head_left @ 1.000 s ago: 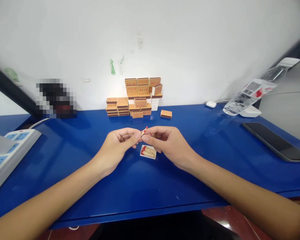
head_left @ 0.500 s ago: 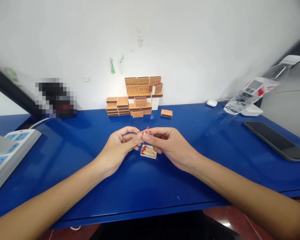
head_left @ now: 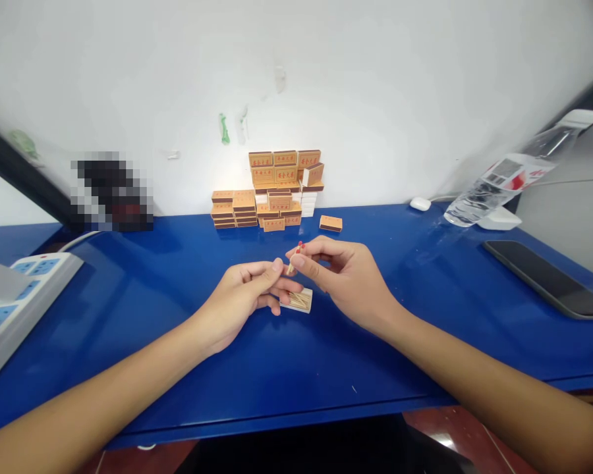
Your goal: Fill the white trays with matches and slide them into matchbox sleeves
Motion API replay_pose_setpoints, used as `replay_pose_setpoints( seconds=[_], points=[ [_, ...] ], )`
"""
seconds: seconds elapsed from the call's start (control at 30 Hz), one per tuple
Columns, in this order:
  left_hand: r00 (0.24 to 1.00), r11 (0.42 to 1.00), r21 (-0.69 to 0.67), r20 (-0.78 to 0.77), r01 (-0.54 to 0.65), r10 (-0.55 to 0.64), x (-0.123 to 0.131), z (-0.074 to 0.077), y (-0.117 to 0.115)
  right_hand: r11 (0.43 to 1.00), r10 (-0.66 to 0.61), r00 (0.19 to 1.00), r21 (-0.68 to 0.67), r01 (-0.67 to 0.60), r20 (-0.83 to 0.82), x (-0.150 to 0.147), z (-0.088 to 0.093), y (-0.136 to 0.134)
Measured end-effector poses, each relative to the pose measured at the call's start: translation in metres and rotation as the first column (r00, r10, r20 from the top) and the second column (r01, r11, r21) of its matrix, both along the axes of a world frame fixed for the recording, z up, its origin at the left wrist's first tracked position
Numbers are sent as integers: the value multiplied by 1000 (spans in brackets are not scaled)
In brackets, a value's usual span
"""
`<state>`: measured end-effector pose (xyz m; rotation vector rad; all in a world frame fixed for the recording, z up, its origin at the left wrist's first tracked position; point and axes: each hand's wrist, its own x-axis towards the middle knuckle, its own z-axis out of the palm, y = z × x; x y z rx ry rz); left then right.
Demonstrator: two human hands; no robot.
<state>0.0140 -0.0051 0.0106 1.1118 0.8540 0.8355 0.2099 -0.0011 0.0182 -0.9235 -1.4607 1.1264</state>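
Observation:
Between the thumb and fingers of my right hand point(head_left: 353, 276) are a few red-tipped matches point(head_left: 296, 255), held upright over the table. My left hand point(head_left: 242, 296) is beside them, its fingers apart and reaching under the matches, the thumb raised; nothing is plainly held in it. Below the fingers an open white matchbox tray point(head_left: 305, 307) with matches lies on the blue table, its left part hidden by the left fingers. Behind, stacked matchboxes point(head_left: 285, 175) stand against the wall, and a single matchbox point(head_left: 331, 224) lies to their right.
At the left edge is a white power strip point(head_left: 44, 289), with a pixelated dark object point(head_left: 113, 191) behind it. On the right are a tilted water bottle point(head_left: 504, 174), a small white case point(head_left: 420, 204) and a black phone point(head_left: 543, 276). The blue table's front edge point(head_left: 277, 421) is near.
My right hand has risen slightly with the matches. My left fingers have spread and moved down over the tray, covering its match heads.

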Motion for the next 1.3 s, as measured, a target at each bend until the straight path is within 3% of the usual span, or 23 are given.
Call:
replay_pose_setpoints(
  seconds=[0.13,0.3,0.47,0.67,0.8,0.9,0.97,1.03,1.1,1.17,1.3],
  points=[
    [999,999,19,-7,35,-35,0,0,-2,996,-13,998,91,8,61,1,-1,-1],
    [1000,999,37,-5,29,-29,-1,1,-3,996,-8,988,91,-6,152,0,-3,-3],
    [1000,1000,-8,7,24,-24,-1,2,-2,989,-28,976,147,-4,216,2,-1,-3],
    [998,996,-71,49,51,-48,0,5,-4,968,-142,952,239,76,272,6,-2,-3],
    [998,997,-64,55,35,-32,0,5,-4,970,-120,945,238,47,305,5,-5,-2],
    [999,998,-31,-16,47,-47,-2,7,-2,965,-139,934,257,53,328,7,-5,-1],
    [981,992,117,-196,40,-17,-6,10,0,957,-151,916,288,41,371,12,-1,0],
    [890,907,411,-442,87,115,-13,13,4,956,-115,877,292,-30,467,19,4,0],
    [768,735,629,-592,253,243,-20,15,9,961,-30,803,238,-141,595,25,10,0],
    [702,627,673,-660,393,269,-23,14,11,961,41,719,169,-218,694,28,13,-2],
    [639,541,657,-724,526,259,-21,5,12,950,33,616,166,-263,787,26,12,-6]
  ],
)
